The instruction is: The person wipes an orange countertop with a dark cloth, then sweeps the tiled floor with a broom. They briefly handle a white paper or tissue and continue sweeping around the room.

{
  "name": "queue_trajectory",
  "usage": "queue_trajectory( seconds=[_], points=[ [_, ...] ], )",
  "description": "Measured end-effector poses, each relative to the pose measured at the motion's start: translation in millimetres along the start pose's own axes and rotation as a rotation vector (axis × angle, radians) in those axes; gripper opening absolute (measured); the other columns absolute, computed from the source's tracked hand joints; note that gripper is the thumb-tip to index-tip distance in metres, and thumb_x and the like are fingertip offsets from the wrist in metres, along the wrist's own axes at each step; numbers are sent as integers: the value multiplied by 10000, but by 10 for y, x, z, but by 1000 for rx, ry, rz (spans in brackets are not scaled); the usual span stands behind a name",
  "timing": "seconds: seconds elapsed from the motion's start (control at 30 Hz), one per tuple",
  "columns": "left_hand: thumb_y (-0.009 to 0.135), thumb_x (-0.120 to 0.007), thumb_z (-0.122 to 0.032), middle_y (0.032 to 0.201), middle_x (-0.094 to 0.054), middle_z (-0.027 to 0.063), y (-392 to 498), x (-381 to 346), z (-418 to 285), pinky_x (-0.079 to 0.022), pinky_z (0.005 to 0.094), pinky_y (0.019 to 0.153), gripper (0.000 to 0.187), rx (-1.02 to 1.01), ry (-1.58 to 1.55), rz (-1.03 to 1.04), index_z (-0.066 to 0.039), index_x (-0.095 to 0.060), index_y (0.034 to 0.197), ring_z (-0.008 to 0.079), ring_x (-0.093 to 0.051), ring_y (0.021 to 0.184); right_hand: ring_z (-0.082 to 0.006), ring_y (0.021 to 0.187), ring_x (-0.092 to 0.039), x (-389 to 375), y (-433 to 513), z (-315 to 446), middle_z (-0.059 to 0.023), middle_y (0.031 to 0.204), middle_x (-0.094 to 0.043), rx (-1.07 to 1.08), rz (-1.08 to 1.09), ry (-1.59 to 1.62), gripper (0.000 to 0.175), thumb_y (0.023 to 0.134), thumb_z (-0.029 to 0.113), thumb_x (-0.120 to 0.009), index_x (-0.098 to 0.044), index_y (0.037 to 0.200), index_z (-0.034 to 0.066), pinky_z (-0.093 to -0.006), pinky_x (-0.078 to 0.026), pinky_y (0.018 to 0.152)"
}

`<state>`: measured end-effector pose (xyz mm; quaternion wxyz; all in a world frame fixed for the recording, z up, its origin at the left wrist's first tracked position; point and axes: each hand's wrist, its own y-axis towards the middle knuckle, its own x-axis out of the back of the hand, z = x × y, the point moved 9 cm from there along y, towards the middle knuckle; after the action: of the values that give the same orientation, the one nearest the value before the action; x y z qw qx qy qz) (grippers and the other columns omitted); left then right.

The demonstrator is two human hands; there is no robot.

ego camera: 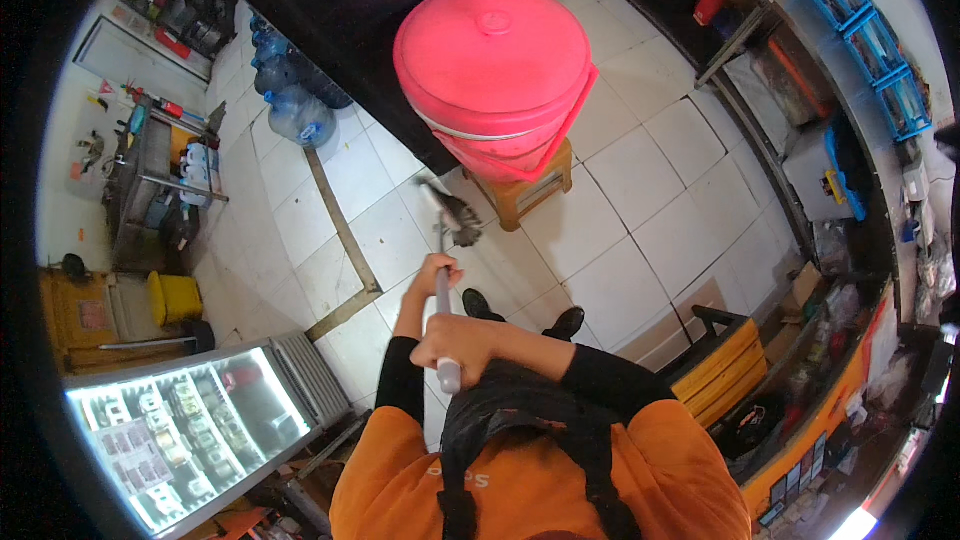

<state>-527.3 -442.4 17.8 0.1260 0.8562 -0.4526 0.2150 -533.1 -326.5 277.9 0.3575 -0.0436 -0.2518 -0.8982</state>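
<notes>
My left hand (432, 275) is closed around the grey handle (442, 296) of a floor mop or broom. Closer to my body, my right hand (469, 343) grips the same handle just below its rounded end. The tool's head (459, 221) has a dark fringe and is blurred, so its exact kind is unclear. It is over the white tiled floor (390, 229), left of a stool (536, 191). On that stool stands a pink lidded bucket (493, 64) with its pink handle hanging down in front.
Large blue water bottles (300, 118) stand left of a black partition (352, 15). A lit display fridge (195, 435) is at lower left, a yellow bin (175, 298) above it. Shelving with blue baskets (870, 41) runs along the right. A wooden-slatted bench (724, 371) is at lower right.
</notes>
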Motion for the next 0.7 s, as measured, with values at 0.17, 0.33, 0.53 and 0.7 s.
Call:
queue_trajectory(
  seconds=[0.17, 0.33, 0.53, 0.7],
  points=[
    [655, -714, -121, 472, -425, 101, -256, 844, 397, -357, 324, 442, 321, 71, 201, -33, -49, -430, 523, 223, -440, 441, -329, 533, -458, 219, 181, -296, -95, 542, -455, -18, -285, -19, 185, 536, 50, -580, -399, 565, 76, -413, -345, 508],
    [703, -740, -209, 482, -485, 135, -146, 820, -467, -364, 374, 457, 366, 92, 396, -260, -40, -488, 499, 299, -482, 460, -296, 489, -431, 727, -576, 355, -90, 519, -404, 20, -679, 101, 164, 592, 24, -529, -371, 556, 48, -376, -324, 471],
    [713, -735, -386, 456, -487, 152, 279, -780, -2288, -390, 379, 462, 452, 25, 195, 311, -24, -571, 495, 329, -502, 439, -264, 387, -344, 1156, -1756, 2263, -58, 444, -316, 167, -833, 220, 345, 744, 132, -529, -319, 488, 36, -366, -262, 412],
    [757, -704, -326, 488, -437, 189, 572, -2220, -3515, -326, 390, 442, 460, -243, -67, 591, -7, -514, 486, 290, -426, 404, -260, 390, -368, 1354, -2097, 3353, -54, 447, -330, 75, -843, 97, 309, 728, 56, -566, -365, 495, 48, -363, -270, 405]
  ],
)
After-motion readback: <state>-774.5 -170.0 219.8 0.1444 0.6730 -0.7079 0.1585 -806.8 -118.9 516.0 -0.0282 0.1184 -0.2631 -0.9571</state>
